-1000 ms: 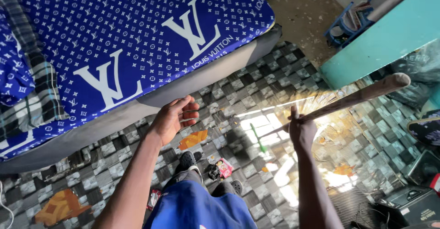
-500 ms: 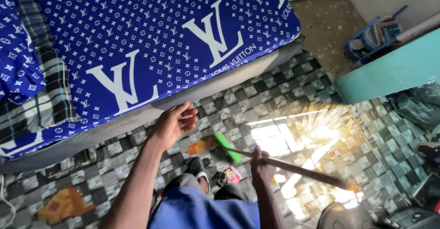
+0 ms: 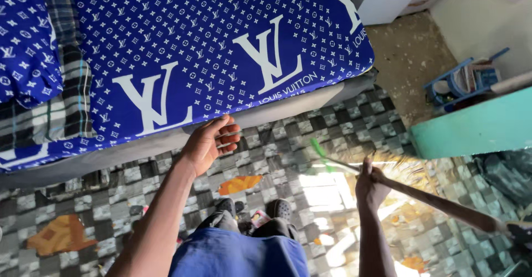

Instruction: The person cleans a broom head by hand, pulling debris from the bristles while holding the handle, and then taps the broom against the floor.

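Right hand (image 3: 370,185) clamped round a wooden broom handle (image 3: 438,202), fingers wrapped fully about it, thumb up along the shaft. Long axis of the handle slanting from lower right, near the frame edge, up and left through the fist toward the bed (image 3: 183,61); beyond the fist a short stretch of stick, then a green head (image 3: 320,150) with pale bristles (image 3: 407,166) fanned out over the checkered floor (image 3: 310,122), between the fist and the teal panel (image 3: 471,130). So working end lies up-left of the fist, toward the bed's foot corner; free end trails behind, away from the bed. Left hand (image 3: 209,143) empty, fingers spread and loosely curled, hovering just off the grey side of the mattress, apparently not touching it, well apart from the stick; right hand far nearer the broom, in fact the only one on it. Orange floor patch (image 3: 239,184) between the two hands, dark shoes (image 3: 280,208) just below it. Against half a second back: green head swung farther from the feet, out toward the sunlit patch; fist shifted right, away from the bed; handle flatter, reaching lower right. Left hand about where it was beside the mattress.
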